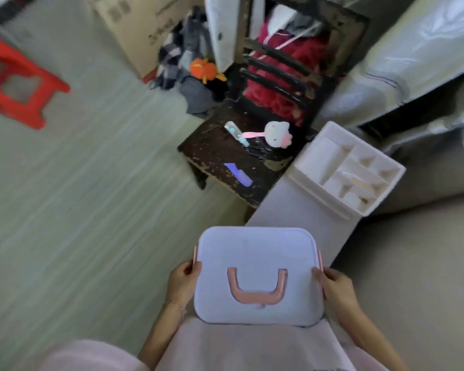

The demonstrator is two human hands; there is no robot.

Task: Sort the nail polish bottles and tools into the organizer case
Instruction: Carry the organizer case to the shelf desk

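The organizer case, pale lilac with a pink handle folded flat on its lid, sits closed in front of me above my lap. My left hand grips its left side by the pink latch. My right hand grips its right side. A white divided tray insert lies farther away on a pale surface, holding a few small pale items that are too blurred to name. No nail polish bottles are clearly visible.
A dark worn wooden chair stands ahead with a white cat-shaped mirror, a small clear tool and a blue comb on its seat. A red stool stands on the floor at left. Clothes and a cardboard box lie behind.
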